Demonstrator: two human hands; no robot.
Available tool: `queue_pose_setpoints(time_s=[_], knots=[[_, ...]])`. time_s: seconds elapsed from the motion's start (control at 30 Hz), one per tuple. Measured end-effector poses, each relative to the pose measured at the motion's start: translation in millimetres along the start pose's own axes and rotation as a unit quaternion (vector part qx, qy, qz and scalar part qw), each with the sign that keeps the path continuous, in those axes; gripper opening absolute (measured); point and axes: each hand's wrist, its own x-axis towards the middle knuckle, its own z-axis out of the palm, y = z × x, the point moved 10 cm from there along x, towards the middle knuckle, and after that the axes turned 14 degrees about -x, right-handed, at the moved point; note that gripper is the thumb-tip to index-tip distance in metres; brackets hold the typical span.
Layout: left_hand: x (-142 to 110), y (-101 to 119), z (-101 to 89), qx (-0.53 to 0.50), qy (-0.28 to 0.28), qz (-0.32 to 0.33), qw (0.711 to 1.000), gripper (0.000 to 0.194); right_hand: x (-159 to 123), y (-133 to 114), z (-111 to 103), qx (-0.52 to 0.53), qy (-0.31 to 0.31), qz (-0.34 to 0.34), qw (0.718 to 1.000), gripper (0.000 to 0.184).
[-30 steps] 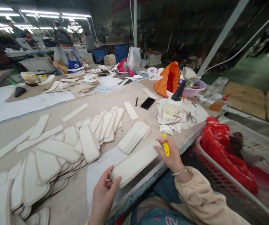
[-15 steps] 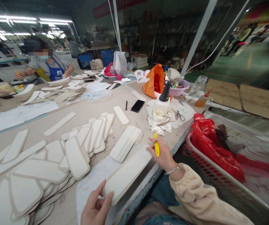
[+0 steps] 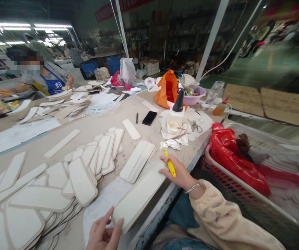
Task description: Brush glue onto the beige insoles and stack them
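A long white rounded panel (image 3: 139,198) lies along the table's front edge, on white paper. My left hand (image 3: 104,227) pinches its near end, thumb on top and fingers at the corner. My right hand (image 3: 179,172) holds a yellow brush (image 3: 171,168), its pale head pointing away from me, while fingertips touch the panel's far end. Just behind that panel sits a neat stack of similar pieces (image 3: 137,161). Further left, many white rounded panels (image 3: 37,198) overlap in a spread-out heap.
Crumpled white tissue (image 3: 174,143) lies beyond the brush. Past it stand a black-capped white bottle (image 3: 177,114), scissors (image 3: 196,126) and a phone (image 3: 149,118). A basket (image 3: 223,173) with red plastic flanks the table on the right. Across the table, a co-worker (image 3: 50,80) holds a yellow brush.
The whole view has shifted slightly. Both my hands keep their places on the panel, and the brush has tilted a little. The co-worker's brush hand has moved left.
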Motion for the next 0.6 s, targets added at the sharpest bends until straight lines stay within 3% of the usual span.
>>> queue_pose_setpoints(time_s=[0.2,0.4,0.6], knots=[[-0.9,13.2,-5.4,0.04,0.033,0.045,0.998,0.067,3.2,-2.3,1.8,0.019,-0.023,-0.001,1.0,0.027],[3.4,14.5,-2.1,0.096,-0.001,0.055,0.994,0.069,4.4,-8.2,-0.4,-0.019,-0.019,-0.023,0.999,0.024],[0.3,20.7,-5.9,0.115,0.028,0.053,0.992,0.069,0.9,-14.5,-4.8,-0.019,0.016,-0.046,0.999,0.023]])
